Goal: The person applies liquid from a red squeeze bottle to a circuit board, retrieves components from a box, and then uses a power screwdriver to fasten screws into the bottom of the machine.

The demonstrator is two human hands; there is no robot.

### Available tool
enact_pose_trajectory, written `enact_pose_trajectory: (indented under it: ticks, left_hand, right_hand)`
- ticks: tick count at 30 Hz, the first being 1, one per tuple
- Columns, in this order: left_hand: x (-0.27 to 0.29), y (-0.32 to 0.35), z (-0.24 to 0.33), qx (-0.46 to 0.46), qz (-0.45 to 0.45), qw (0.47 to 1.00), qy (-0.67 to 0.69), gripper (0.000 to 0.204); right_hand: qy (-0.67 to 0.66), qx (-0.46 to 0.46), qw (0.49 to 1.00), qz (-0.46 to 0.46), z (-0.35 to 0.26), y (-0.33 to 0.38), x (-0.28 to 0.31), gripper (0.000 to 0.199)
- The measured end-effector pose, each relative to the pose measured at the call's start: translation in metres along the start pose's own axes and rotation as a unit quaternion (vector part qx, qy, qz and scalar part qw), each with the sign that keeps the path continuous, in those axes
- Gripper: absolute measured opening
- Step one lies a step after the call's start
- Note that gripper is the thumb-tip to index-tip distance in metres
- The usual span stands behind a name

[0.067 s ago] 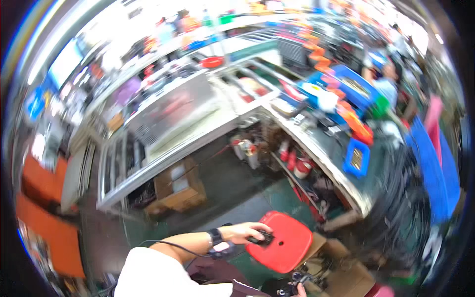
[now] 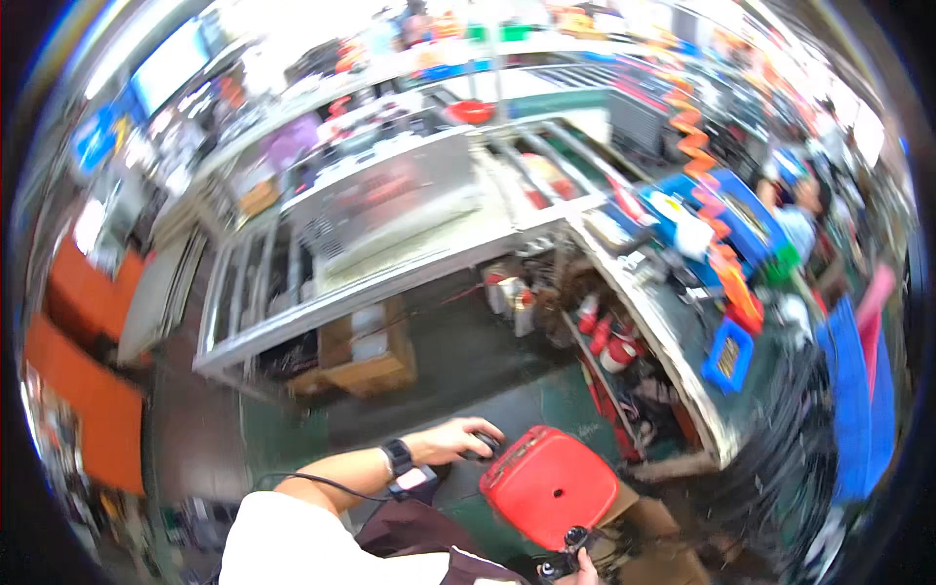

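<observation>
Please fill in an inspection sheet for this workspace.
Surface: green-topped bench with a pale, worn edge.
Job's things: red stool with a hole in its seat; small dark object; black device.
Clutter: blue tray on the bench; cardboard box below the metal frame.
Hands: left hand closed around the dark object; right hand at the black device, partly cut off, grip unclear.
Cables: black cable along the left forearm; orange coiled hose.
Surroundings: co-worker beyond the bench; background blurred.

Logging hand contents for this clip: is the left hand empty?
No, the left hand is holding a small black object.
</observation>
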State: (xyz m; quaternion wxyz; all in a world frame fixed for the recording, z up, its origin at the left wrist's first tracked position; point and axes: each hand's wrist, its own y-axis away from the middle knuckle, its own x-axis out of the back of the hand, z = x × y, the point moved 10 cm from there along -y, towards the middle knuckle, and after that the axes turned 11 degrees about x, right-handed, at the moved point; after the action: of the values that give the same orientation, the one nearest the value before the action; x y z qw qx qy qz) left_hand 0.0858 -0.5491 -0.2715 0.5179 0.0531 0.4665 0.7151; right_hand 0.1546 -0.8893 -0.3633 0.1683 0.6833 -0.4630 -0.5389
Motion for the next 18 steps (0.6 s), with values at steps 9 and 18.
enact_pose_trajectory:
  ticks: [9,18]
  left_hand:
    - [0.344,0.11,0.107,-0.334,0.558,0.729,0.213,0.038]
    - [0.429,0.114,0.219,-0.279,0.692,0.61,0.268,0.066]
  right_hand:
    - [0.192,0.0,0.98,-0.042,0.033,-0.144,-0.301,0.021]
    - [0.304,0.164,0.931,-0.119,0.069,-0.309,-0.613,0.025]
